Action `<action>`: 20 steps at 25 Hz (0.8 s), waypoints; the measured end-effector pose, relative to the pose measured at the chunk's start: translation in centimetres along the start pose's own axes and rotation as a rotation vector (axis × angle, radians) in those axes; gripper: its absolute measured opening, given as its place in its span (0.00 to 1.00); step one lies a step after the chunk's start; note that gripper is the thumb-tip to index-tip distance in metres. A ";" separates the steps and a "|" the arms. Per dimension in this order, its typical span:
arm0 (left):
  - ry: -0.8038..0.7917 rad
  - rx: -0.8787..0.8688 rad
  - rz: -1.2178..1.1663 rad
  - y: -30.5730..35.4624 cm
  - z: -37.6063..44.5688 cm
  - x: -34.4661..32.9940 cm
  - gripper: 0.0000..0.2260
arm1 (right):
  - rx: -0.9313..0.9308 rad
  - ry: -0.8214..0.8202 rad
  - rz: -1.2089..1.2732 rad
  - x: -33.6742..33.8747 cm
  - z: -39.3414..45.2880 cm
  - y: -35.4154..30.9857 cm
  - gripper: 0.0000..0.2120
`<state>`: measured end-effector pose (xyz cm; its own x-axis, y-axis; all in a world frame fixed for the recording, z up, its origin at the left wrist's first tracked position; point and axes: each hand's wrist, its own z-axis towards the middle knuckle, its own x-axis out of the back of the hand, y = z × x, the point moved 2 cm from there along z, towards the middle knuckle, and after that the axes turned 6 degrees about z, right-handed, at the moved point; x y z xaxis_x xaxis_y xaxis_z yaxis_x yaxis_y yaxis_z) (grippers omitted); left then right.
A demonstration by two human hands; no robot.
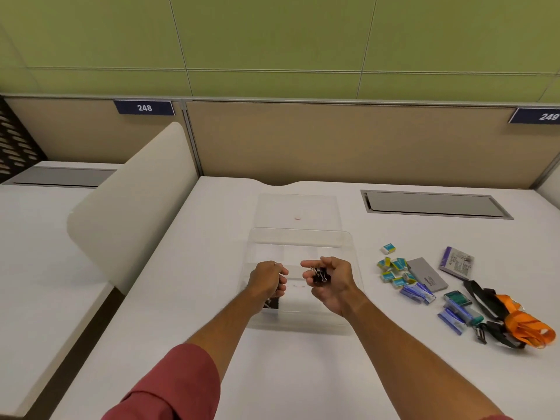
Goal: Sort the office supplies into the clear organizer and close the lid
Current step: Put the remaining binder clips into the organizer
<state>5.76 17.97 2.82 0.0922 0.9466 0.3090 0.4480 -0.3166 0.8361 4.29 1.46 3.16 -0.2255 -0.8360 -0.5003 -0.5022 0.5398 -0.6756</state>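
Red sleeve (169, 386) nearest. Over the clear organizer (303, 237), right hand (328, 281) cups binder clips (320, 275); left hand (268, 280), curled, grip unclear. Next: drop clips into a compartment.

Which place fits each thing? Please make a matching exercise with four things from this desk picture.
Things:
1. black binder clips
2. orange lanyard
3. clear organizer
4. grey eraser block

Places:
A. far right of the desk
B. under both hands
C. in the right hand
D. between the small boxes and the purple packet

Pairs: 1-C, 2-A, 3-B, 4-D
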 end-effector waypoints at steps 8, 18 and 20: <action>0.026 -0.105 0.170 -2.6 1.0 5.8 0.08 | 0.032 -0.004 -0.415 -4.9 2.2 2.2 0.14; -0.046 -0.432 0.824 -3.3 1.5 5.5 0.13 | 0.407 -0.016 -1.210 -7.4 3.5 3.8 0.12; -0.018 -0.466 0.860 -3.2 1.3 5.7 0.16 | 0.417 -0.026 -1.275 -7.6 3.7 4.0 0.13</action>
<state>6.05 24.46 1.35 0.2386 0.3813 0.8931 -0.1741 -0.8880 0.4256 7.08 10.31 2.30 0.2242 -0.7750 0.5908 -0.0571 -0.6157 -0.7859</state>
